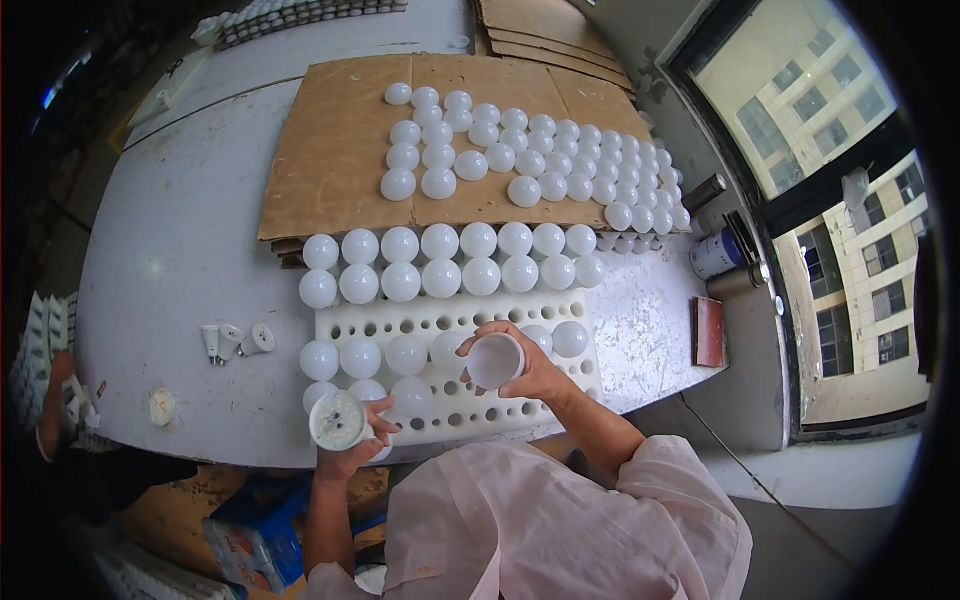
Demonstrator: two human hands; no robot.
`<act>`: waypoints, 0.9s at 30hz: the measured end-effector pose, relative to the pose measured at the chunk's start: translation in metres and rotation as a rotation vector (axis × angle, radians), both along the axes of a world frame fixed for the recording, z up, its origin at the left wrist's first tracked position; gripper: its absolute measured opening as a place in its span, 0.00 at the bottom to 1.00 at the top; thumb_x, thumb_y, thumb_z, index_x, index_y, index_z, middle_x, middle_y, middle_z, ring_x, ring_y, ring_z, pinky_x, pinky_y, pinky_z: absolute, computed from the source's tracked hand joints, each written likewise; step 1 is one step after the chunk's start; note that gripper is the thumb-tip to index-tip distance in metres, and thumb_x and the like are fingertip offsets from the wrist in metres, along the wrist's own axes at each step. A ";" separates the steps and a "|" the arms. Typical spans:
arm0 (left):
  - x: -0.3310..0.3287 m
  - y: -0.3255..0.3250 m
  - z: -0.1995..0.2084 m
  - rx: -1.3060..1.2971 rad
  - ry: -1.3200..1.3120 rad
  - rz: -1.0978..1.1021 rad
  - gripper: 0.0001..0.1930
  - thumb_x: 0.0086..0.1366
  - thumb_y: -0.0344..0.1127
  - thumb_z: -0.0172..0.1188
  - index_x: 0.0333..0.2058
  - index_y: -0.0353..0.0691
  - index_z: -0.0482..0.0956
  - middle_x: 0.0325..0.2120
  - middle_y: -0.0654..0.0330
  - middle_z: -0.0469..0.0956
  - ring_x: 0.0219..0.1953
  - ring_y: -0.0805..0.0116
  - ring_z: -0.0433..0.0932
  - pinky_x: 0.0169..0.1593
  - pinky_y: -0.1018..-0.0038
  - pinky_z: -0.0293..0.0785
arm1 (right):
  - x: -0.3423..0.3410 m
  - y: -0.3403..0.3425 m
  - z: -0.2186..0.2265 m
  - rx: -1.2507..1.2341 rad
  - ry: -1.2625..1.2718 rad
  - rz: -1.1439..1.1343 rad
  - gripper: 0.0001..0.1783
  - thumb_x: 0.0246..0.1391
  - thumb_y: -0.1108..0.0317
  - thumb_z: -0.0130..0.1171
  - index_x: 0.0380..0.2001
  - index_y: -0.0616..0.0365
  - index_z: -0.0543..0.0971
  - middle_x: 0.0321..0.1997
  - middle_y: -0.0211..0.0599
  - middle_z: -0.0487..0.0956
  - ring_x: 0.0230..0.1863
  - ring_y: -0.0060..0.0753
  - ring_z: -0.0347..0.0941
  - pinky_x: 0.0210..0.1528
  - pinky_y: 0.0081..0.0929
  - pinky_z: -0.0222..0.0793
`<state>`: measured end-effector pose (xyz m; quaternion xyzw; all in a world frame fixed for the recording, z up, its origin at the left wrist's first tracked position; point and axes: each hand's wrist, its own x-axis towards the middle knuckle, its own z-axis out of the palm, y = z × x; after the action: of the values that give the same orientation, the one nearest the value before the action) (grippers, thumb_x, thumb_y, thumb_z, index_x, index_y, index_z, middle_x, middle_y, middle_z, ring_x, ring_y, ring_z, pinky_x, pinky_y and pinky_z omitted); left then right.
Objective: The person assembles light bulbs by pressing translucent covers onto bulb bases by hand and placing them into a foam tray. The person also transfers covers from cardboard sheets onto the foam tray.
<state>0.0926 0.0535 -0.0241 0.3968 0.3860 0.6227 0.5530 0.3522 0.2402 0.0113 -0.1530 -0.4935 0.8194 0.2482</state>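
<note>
Near the table's front edge, my left hand [352,456] grips an LED bulb base [338,421], its round, whitish open top with small dark spots facing up. My right hand [538,376] is wrapped around a white bulb cover [496,362], whose hollow side shows. The two parts are apart, with the cover farther right and slightly farther away. Under and beyond my hands lies a white foam tray [588,378] with rows of round holes. Several white globes [361,357] stand in it; what is beneath them is hidden.
Behind the tray, many white globes [440,241] stand in rows, some on brown cardboard [335,130]. Several bulb bases [229,341] lie to the left. A red box [709,332] and a tin [713,254] are by the window. Another person's hand [62,366] shows at far left.
</note>
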 end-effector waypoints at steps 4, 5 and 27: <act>0.049 0.027 0.035 -0.222 0.224 -0.130 0.23 0.47 0.31 0.69 0.44 0.32 0.75 0.38 0.54 0.80 0.39 0.68 0.79 0.45 0.70 0.74 | 0.017 -0.006 0.000 0.118 -0.075 0.070 0.48 0.34 0.62 0.75 0.59 0.54 0.61 0.54 0.45 0.71 0.48 0.37 0.74 0.45 0.33 0.75; 0.056 0.029 0.036 -0.259 0.298 -0.166 0.25 0.47 0.34 0.71 0.45 0.33 0.75 0.39 0.56 0.80 0.41 0.68 0.79 0.46 0.71 0.74 | 0.020 -0.007 0.002 0.222 -0.135 0.070 0.48 0.34 0.61 0.75 0.59 0.55 0.62 0.53 0.44 0.71 0.49 0.36 0.73 0.48 0.33 0.73; 0.105 0.037 0.072 -0.354 0.811 -0.140 0.28 0.42 0.43 0.74 0.40 0.33 0.78 0.35 0.48 0.80 0.38 0.59 0.80 0.44 0.68 0.74 | 0.040 -0.013 0.016 0.766 -0.217 0.210 0.44 0.33 0.64 0.73 0.57 0.55 0.65 0.52 0.40 0.72 0.54 0.41 0.70 0.55 0.35 0.66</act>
<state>0.1975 0.0909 0.0475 0.5333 0.6445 0.3023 0.4570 0.3920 0.2267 0.0269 -0.0840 -0.7993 0.5762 0.1486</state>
